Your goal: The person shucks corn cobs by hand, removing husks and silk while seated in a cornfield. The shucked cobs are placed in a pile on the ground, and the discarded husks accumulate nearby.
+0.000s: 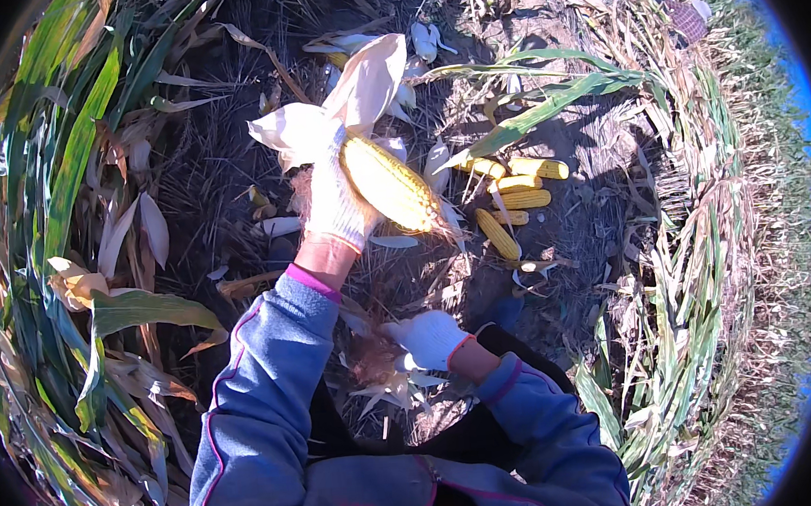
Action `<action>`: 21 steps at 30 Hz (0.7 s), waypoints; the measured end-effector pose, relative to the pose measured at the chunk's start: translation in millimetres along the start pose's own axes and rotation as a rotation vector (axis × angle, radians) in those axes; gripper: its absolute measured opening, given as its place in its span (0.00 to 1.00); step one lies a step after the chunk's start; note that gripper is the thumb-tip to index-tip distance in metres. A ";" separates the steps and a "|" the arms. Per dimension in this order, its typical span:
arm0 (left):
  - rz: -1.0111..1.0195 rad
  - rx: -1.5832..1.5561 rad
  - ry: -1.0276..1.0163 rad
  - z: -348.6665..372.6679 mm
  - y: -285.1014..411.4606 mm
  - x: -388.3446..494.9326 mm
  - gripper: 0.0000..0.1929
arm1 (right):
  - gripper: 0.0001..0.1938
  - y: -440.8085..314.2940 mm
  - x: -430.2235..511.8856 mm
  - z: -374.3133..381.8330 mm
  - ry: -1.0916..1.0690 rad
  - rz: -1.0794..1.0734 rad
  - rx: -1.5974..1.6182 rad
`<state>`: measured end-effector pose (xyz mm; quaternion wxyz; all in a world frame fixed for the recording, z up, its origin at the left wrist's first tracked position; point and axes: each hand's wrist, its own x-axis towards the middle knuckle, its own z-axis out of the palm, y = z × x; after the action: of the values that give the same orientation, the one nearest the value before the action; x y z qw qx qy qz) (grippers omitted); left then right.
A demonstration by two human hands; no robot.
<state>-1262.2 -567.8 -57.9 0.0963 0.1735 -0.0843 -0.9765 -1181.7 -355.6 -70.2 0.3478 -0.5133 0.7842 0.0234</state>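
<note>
My left hand, in a white knit glove, grips a yellow ear of corn. The ear's kernels are bare, and brown silk hangs at its tip. Pale husk leaves fold back beyond that hand, still around the ear's base as far as I can see. Lower down, close to my body, my right hand wears a matching glove. Its fingers are closed on torn husk with a tuft of reddish-brown silk; the fingertips are partly hidden.
Several husked ears lie in a loose pile on the ground to the right. Loose husks litter the soil ahead. Cut corn stalks are heaped at left, with another row at right. A person is at the far right.
</note>
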 end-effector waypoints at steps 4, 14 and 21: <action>-0.002 -0.006 0.054 0.7 3.6 -2.4 0.31 | 0.32 10.5 -5.6 -13.3 0.255 0.095 0.110; -0.036 -0.038 0.039 7.6 3.6 -3.9 0.28 | 0.37 26.7 -11.1 -43.0 0.569 0.169 0.329; 0.003 0.029 0.018 7.0 2.0 -4.9 0.28 | 0.43 31.1 -16.1 -45.2 0.443 0.173 0.381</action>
<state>-1259.8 -567.8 -49.4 0.0958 0.1838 -0.0978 -0.9734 -1227.1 -346.0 -36.8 0.2548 -0.3627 0.8722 -0.2070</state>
